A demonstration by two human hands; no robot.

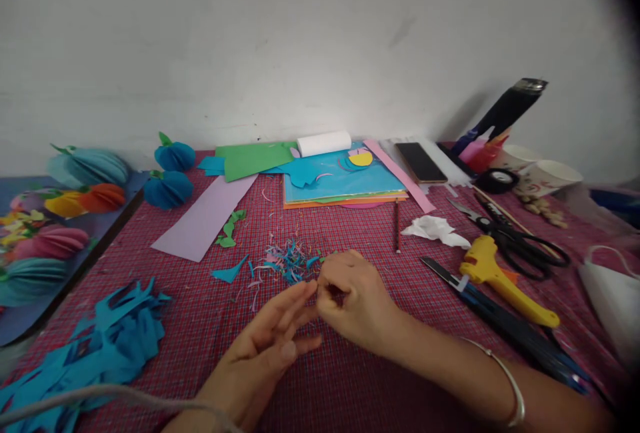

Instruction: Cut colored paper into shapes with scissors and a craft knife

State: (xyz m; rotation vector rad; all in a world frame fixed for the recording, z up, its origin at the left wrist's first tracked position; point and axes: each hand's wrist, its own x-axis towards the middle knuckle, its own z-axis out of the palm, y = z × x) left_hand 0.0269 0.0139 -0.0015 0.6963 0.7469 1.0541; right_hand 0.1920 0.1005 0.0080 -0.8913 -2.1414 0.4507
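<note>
My two hands meet near the middle of the red checked cloth surface [400, 266]. My left hand [270, 346] lies open, palm up, fingers stretched out and slightly spread, their tips touching my right hand [350, 306]. My right hand's fingers are bunched together in a pinch against those fingertips. Whether anything small sits between them I cannot tell. A thin silver bangle [510, 379] circles my right wrist. Just beyond my hands, on the far side, lies a loose heap of blue and pink paper shreds [287, 263], close to my right knuckles but apart from them. To its left is a blue triangular paper scrap [230, 271], and a pile of blue paper offcuts [115, 339] sits at the near left. Farther left and back is a long lilac paper strip [207, 216]. At the far middle is a flat stack of coloured paper sheets [340, 183]. To my right are a dark pencil [397, 226], a crumpled white tissue [434, 229], a yellow glue gun [500, 279] and black-handled scissors [520, 239].
</note>
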